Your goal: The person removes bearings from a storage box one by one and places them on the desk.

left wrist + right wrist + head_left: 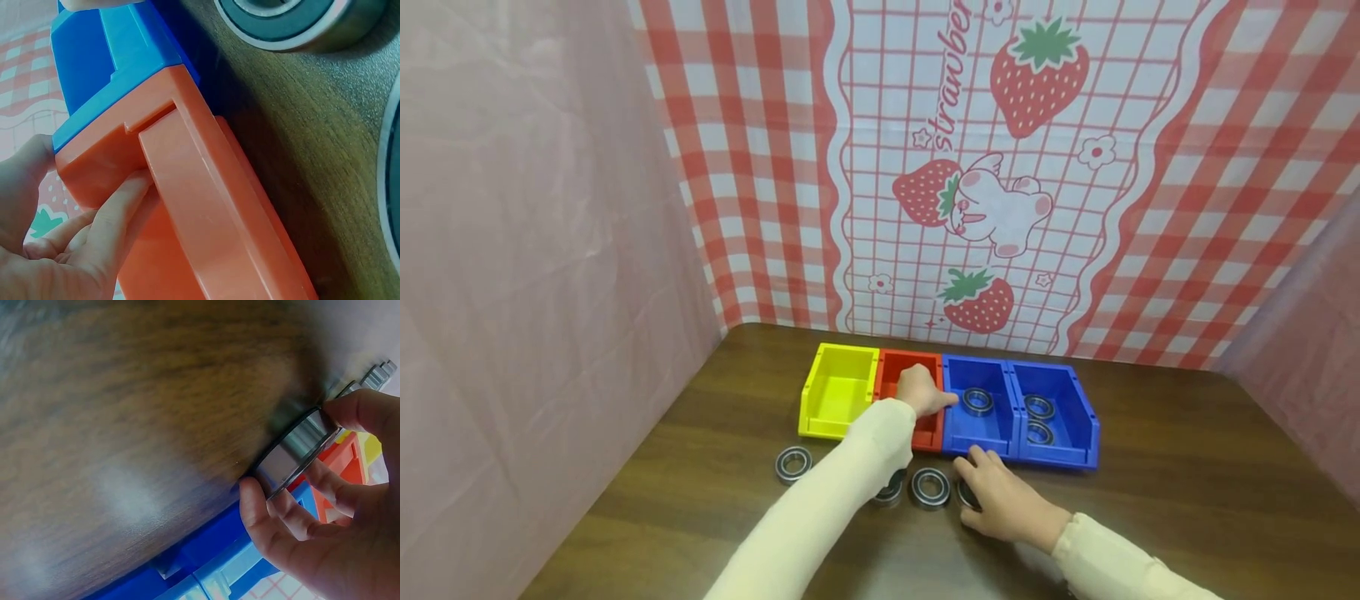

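A red-and-white checked cloth (767, 167) printed with strawberries hangs across the back, the biggest thing before me, with a pink drape (550, 250) down the left side. Below them spreads the brown wood-grained counter (700, 517). Near its back edge four bins stand side by side: a yellow bin (838, 400), a red bin (931, 431), then a left blue bin (962, 435) and a right blue bin (1072, 427).

A cream left sleeve (812, 508) reaches over the counter; a matching right sleeve (1120, 558) comes from the other side. The left hand (919, 392) has its fingers inside the red bin and its thumb across on the blue side, a narrow grip around the adjoining walls. The right hand (1003, 500), before the blue bins, pinches the rightmost bearing (297, 450) by its rim, low at the counter; whether it touches the surface I can't tell.

Three more bearings lie on the counter: one far left (781, 467), one partly hidden by the left sleeve (891, 487), one just beside the pinched one (930, 504). The left blue bin holds one bearing (978, 412), the right blue bin two.
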{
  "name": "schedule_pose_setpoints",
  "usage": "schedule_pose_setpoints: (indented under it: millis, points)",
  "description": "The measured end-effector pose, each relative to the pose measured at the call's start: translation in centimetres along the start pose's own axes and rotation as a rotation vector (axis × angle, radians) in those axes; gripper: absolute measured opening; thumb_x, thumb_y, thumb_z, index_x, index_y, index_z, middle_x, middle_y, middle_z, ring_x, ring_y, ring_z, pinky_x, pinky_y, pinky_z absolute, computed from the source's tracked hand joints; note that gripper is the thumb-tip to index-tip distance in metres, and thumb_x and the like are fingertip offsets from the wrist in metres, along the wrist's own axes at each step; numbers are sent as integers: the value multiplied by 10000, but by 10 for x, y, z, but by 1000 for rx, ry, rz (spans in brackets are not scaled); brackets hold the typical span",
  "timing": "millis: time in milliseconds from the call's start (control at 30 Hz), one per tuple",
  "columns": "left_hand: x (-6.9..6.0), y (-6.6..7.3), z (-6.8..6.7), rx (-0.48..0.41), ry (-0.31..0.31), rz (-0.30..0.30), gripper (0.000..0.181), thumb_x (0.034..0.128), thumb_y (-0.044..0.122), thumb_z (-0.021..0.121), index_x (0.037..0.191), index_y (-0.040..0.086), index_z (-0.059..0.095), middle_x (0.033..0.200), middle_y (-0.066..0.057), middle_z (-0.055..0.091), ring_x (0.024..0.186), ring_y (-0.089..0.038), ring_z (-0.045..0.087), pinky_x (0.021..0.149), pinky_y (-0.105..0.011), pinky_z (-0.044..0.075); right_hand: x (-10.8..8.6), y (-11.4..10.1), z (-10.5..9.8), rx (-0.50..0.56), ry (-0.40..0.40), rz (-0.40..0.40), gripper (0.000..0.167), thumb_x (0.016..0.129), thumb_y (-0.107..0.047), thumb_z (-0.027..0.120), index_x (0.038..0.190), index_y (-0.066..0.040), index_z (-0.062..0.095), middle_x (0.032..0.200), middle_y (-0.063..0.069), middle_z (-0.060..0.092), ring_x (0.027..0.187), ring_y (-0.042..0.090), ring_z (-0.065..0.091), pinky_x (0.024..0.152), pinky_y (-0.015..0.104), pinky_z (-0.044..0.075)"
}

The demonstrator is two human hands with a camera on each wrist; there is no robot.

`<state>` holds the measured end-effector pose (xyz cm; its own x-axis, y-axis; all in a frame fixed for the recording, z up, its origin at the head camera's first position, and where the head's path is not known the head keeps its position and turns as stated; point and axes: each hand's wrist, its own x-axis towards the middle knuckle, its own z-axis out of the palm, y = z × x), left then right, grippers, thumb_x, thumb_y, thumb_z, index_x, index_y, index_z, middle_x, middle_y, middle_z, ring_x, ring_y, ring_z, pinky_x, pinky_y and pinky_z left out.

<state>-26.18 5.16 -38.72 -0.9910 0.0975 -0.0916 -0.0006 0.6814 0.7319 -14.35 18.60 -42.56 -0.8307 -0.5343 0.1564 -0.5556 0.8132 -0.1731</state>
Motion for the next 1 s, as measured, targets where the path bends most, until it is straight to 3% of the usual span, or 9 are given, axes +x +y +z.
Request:
schedule_pose_setpoints:
  millis: [233,333,467,633,800,1000]
  points:
    - [-1,-2,2,-5,-1,9,303,794,307,785,778,43,638,581,-25,526,541,-150,534,502,-227,465,-1,-1,-4,-2,-48,-4,340,716,-172,758,962,-79,542,877,16,469,773,151,412,642,307,425]
    - [-1,-3,1,-7,0,22,303,793,304,785,808,37,643,597,-21,536,552,-147,530,519,-230,476,0,-3,-12,11,-123,16,368,750,-233,778,999,-81,552,901,18,487,806,156,440,688,342,449]
    - [0,-3,1,-10,1,29,301,790,300,788,810,39,639,597,-19,538,554,-148,531,525,-229,480,9,-6,-33,48,-265,103,410,750,-299,799,1040,-95,593,955,30,543,883,183,522,759,404,496]
    - [1,-3,-1,-14,6,22,303,789,304,790,744,53,624,560,-11,507,514,-139,523,481,-215,448,32,-8,-64,58,-373,158,376,753,-256,802,1026,-68,625,987,99,612,888,218,586,807,439,515]
    - [3,-2,0,-11,7,19,322,780,313,796,716,55,615,558,-11,517,504,-133,518,465,-212,443,54,-2,-85,9,-388,179,293,773,-223,788,955,-56,629,956,131,647,846,222,595,760,415,520]
    - [5,-2,1,-14,4,7,337,769,330,804,722,62,604,554,-18,502,518,-145,536,477,-218,455,81,10,-92,-71,-362,255,307,752,-208,797,926,-10,639,920,112,671,844,223,621,771,369,534]
